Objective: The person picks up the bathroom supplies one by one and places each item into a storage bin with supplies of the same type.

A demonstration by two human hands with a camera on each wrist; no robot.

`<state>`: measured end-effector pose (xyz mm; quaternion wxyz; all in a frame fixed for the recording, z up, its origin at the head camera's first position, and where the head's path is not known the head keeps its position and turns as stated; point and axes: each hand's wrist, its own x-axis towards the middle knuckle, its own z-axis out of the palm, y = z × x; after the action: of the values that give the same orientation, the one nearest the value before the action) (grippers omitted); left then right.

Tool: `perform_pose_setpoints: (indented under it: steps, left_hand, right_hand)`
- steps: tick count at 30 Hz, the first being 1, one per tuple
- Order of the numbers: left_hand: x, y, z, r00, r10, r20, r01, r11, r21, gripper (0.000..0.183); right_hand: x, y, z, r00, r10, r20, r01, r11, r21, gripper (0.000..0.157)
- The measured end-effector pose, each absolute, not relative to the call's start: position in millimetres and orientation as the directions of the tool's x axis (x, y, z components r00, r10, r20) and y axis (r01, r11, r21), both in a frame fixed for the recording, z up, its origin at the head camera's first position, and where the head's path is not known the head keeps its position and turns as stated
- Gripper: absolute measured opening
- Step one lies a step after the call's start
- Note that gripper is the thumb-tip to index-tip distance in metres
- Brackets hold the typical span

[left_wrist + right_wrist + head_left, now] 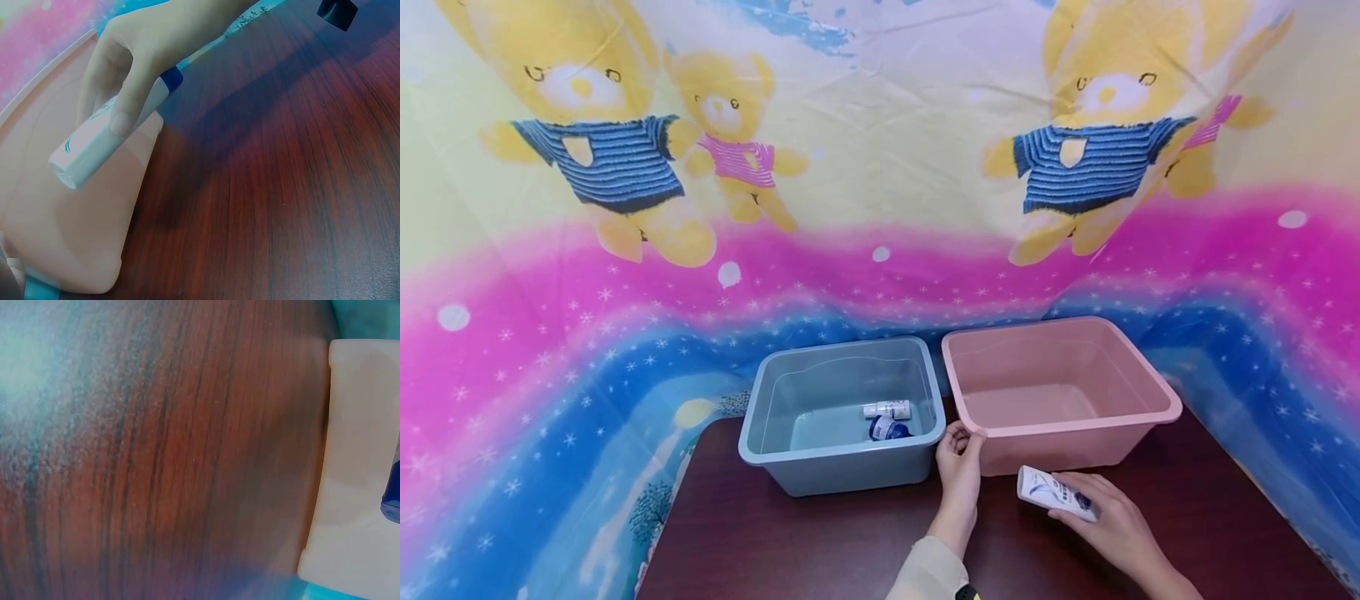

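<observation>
My right hand (1112,521) grips a white bottle (1047,490) with printed lettering, held tilted in front of the pink basin (1060,429). In the left wrist view, thumb and fingers lie on opposite sides of the bottle (94,147), whose dark blue cap (172,78) points back toward the wrist. Only the blue cap (392,494) shows at the right wrist view's edge. My left hand (958,467) holds the near left corner of the pink basin's rim, fingers curled and thumb at the edge. The pink basin's visible inside holds nothing.
Left of the pink basin stands a blue-grey basin (842,457); inside lie a small white bottle (887,409) and a dark blue bottle (887,428). Both basins sit on a dark wood table (820,533). A cartoon bear cloth (880,183) hangs behind.
</observation>
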<state>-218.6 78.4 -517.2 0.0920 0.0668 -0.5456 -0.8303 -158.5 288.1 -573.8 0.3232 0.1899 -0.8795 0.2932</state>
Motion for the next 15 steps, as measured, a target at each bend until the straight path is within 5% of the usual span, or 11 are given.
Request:
perform_pose_setpoints:
  steps: [15]
  left_hand:
    - [-218.6,78.8,-517.2,-0.973,-0.229,-0.013,0.079,-0.388,0.918,0.022]
  right_hand:
    - [-156.2,285.7,-564.9,-0.7,-0.147,0.699,-0.551,0.733,-0.398,0.067]
